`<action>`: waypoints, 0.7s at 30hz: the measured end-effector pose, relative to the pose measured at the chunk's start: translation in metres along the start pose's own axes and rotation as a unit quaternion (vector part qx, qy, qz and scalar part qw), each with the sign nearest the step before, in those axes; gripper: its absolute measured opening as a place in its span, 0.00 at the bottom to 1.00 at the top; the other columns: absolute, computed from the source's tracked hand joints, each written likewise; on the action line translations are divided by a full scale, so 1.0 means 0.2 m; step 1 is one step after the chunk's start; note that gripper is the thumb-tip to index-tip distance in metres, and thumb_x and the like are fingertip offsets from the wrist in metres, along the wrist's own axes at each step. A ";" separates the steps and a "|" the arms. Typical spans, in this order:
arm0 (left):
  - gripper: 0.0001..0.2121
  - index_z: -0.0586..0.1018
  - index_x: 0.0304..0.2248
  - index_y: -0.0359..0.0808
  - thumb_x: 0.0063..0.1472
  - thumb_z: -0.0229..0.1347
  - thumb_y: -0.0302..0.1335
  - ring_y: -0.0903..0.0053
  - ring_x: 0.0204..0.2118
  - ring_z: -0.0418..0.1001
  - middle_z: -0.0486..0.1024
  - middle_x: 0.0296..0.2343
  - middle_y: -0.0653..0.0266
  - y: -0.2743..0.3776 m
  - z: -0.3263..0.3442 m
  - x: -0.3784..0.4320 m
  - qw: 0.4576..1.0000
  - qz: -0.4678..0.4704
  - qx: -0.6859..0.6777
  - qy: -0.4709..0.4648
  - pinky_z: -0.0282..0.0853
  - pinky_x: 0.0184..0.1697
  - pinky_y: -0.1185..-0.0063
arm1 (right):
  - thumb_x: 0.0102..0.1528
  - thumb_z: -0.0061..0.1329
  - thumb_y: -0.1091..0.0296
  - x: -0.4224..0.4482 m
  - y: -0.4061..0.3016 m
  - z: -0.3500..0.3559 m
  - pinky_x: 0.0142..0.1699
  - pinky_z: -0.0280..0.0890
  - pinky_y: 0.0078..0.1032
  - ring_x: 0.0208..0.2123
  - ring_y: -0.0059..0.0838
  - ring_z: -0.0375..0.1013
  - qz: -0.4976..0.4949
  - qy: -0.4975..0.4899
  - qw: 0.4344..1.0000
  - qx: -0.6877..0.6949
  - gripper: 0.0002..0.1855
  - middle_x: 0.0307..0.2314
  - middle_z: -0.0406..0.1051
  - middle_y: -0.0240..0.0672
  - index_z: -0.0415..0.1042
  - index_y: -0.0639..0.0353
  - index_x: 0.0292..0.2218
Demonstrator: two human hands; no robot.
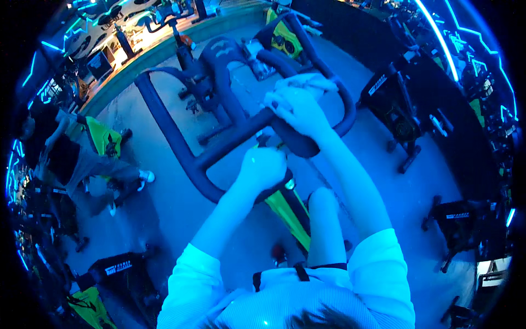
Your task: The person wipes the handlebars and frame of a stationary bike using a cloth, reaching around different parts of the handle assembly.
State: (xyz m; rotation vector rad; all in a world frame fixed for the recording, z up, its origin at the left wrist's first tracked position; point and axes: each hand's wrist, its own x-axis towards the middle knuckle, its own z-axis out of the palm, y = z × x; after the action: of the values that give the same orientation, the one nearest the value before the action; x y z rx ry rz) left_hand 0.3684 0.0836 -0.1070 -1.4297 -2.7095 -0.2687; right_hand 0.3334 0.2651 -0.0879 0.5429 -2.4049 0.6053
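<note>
The black handlebar (230,142) of an exercise bike with a yellow-green frame (289,214) stands before me. My right hand (300,103) rests over its padded middle, holding a crumpled pale cloth (316,80) against the bar. Lower down, my left hand (263,166) is curled into a fist beside the handlebar post. The fingers' undersides face away, so what the fist may grip is hidden. A bare knee (326,209) shows right of the frame. Blue light washes out colours and fine detail.
Another exercise bike (201,78) stands just ahead. More bikes (396,98) flank me on the right, and one (123,267) sits at lower left. Someone in white shoes (146,177) is at a bike on the left. A raised stage edge (172,47) runs across the front.
</note>
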 end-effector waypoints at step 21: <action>0.21 0.67 0.34 0.34 0.47 0.53 0.42 0.62 0.21 0.72 0.72 0.18 0.54 0.11 -0.10 -0.18 0.974 -0.131 -0.080 -0.164 0.67 0.23 0.67 | 0.45 0.39 0.69 -0.33 0.28 -0.42 0.33 0.62 0.31 0.26 0.35 0.68 -0.061 -0.179 0.982 0.017 0.09 0.22 0.67 0.37 0.69 0.58 0.29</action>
State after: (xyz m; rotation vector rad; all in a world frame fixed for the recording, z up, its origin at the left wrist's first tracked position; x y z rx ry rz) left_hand 0.4063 0.0636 -0.0898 -1.2454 -3.2196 -0.2924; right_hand 0.3912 0.3719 -0.0848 0.8702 -2.6720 0.5323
